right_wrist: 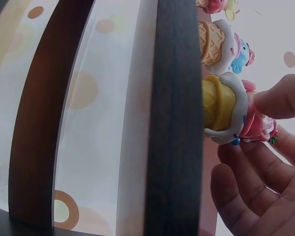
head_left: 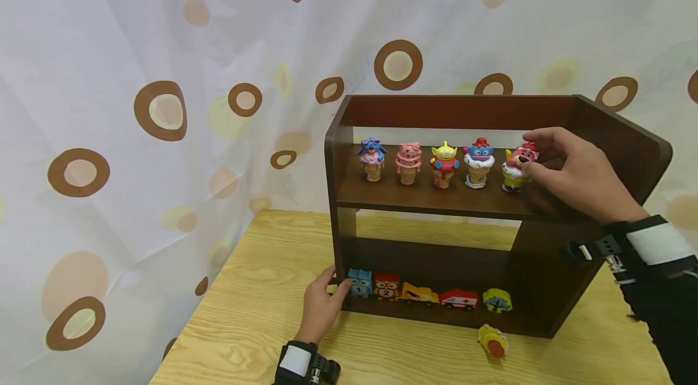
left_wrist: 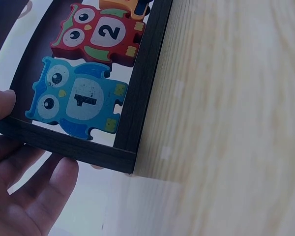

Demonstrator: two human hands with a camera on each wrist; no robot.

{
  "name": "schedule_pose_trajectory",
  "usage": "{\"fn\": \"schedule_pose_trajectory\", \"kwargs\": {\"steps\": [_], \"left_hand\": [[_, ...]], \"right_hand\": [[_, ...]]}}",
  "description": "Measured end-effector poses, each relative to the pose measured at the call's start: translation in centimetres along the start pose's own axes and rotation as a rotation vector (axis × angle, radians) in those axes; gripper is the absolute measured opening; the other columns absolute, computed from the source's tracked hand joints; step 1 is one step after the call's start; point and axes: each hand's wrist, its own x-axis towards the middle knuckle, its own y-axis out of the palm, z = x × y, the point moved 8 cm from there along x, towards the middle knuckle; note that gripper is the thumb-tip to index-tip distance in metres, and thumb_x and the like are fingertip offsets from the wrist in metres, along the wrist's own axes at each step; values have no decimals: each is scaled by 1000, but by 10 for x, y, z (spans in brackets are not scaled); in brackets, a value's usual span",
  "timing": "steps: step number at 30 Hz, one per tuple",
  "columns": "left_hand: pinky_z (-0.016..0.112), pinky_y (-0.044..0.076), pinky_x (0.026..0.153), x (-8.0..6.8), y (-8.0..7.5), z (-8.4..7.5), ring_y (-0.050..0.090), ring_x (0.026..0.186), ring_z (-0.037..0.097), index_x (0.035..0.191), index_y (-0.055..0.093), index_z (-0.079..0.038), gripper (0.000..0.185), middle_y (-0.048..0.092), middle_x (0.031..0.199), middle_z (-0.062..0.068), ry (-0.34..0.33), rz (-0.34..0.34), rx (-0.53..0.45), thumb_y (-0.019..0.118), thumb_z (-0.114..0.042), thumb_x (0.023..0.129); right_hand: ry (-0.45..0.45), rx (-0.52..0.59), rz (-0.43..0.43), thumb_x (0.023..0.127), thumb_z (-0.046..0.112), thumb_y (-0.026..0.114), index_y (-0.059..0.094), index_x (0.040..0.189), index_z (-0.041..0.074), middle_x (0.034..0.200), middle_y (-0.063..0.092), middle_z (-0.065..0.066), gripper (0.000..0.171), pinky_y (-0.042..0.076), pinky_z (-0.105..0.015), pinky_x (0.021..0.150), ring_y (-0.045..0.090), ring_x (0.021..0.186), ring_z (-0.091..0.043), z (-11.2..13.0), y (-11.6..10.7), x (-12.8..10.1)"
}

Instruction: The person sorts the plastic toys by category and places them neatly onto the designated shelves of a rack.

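Note:
A dark brown two-tier wooden shelf (head_left: 420, 208) stands on the table. My right hand (head_left: 580, 173) pinches the head of a pink bear ice-cream-cone figurine (head_left: 514, 174) at the upper tier's right end; its yellow cone (right_wrist: 220, 103) shows in the right wrist view. Four-wise alike, several cone figurines stand left of it, among them a blue-topped one (head_left: 478, 164) and a green alien one (head_left: 444, 165). My left hand (head_left: 320, 307) grips the shelf's left side panel, thumb inside, near the blue number 1 owl block (left_wrist: 78, 98). The left fingertips are outside the panel.
Along the lower tier stand a red number 2 owl (head_left: 387, 286), a yellow digger (head_left: 418, 295), a red-and-white ambulance (head_left: 459, 298) and a yellow-green tree piece (head_left: 497, 299). A yellow figurine (head_left: 492, 340) lies on the wooden table (head_left: 240, 324) before the shelf. Behind hangs a patterned curtain (head_left: 218, 57).

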Motion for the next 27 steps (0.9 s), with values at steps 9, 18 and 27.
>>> {"fn": "schedule_pose_trajectory", "kwargs": {"steps": [9, 18, 27], "left_hand": [[24, 56, 71, -1, -1, 1, 68, 106, 29, 133, 63, -14, 40, 68, 129, 9, 6, -2, -7, 66, -27, 94], [24, 56, 73, 0, 1, 4, 67, 106, 27, 135, 62, -17, 41, 69, 125, 8, -24, 14, -4, 65, -27, 95], [24, 56, 73, 1, 0, 1, 67, 105, 27, 132, 63, -16, 39, 69, 126, 7, -13, 9, 3, 66, -26, 95]], "right_hand": [[-3, 15, 9, 91, 10, 68, 50, 137, 0, 115, 60, -25, 50, 33, 3, 68, 41, 79, 26, 0, 3, 0], [-9, 42, -4, 90, 7, 68, 44, 141, -1, 130, 50, -28, 56, 29, 8, 74, 54, 91, 15, 4, 0, 0], [-193, -46, -387, 82, -6, 66, 57, 130, -6, 137, 50, -29, 49, 22, 0, 93, 44, 122, -44, 64, -45, -25]]}}
